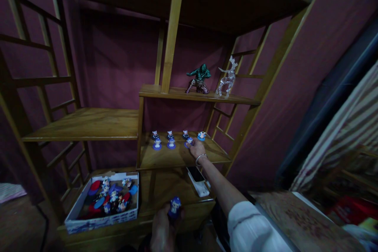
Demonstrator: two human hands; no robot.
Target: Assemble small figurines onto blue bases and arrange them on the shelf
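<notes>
My right hand (197, 148), with a bracelet at its wrist, reaches onto the lower right shelf (165, 160). Its closed fingers are on a small purple-and-white figurine (189, 141) with a round purple base, at the right of the front row. Two similar purple figurines (171, 143) stand to its left. Behind them are several dark-based figurines (169, 134), and a blue-based figurine (201, 136) stands at the right. Low in the view, my left hand (162, 222) is closed around another purple figurine (175, 204), held upright; shadow hides part of the fingers.
A shallow cardboard box (102, 220) at lower left holds several mixed figurines and coloured bases. A device with a dark screen (195, 174) lies on the lowest board. Above, a green hooded statue (201, 76) and a clear deer ornament (228, 79) stand near a wooden post (173, 31).
</notes>
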